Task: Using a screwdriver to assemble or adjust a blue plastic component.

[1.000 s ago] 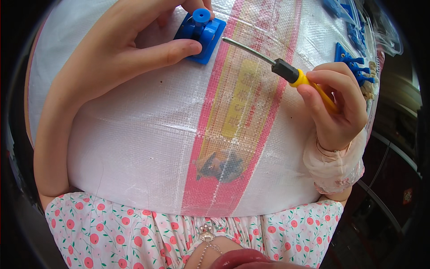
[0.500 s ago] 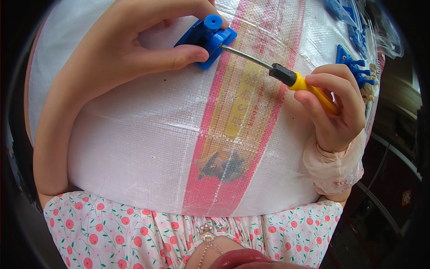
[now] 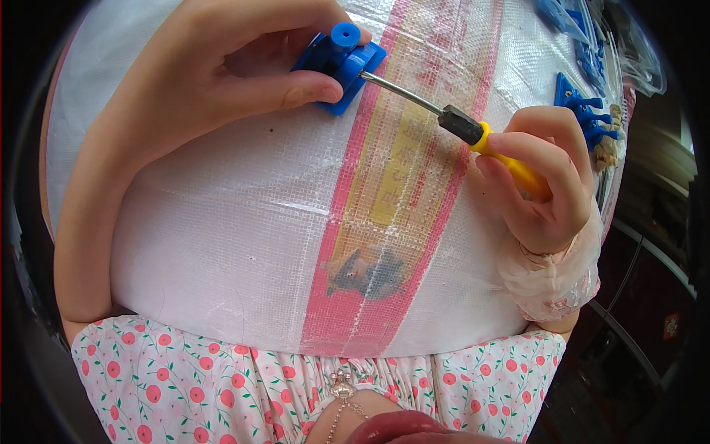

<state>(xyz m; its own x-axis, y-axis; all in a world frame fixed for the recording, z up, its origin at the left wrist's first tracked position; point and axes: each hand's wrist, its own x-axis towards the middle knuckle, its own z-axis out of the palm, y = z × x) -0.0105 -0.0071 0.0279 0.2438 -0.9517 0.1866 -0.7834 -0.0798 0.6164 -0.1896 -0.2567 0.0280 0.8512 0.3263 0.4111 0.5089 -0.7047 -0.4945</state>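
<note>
At the far middle of the work surface is a blue plastic part, with a flat base and a round knob that has a small hole. My left hand grips it between the thumb and the fingers behind it. In my right hand is a screwdriver with a yellow and black handle, fingers wrapped round the yellow end. Its metal shaft slants up to the left, and the tip meets the right side of the blue part. The tip itself is hidden there.
A woven white sheet with a pink and yellow printed band covers the surface. More blue plastic pieces with knobs lie at the right edge, beyond my right hand. Clear plastic bags are heaped at the far right.
My right hand and the screwdriver handle have shifted slightly left, and the handle has turned a little in my fingers. The blue part has moved slightly left with my left hand.
</note>
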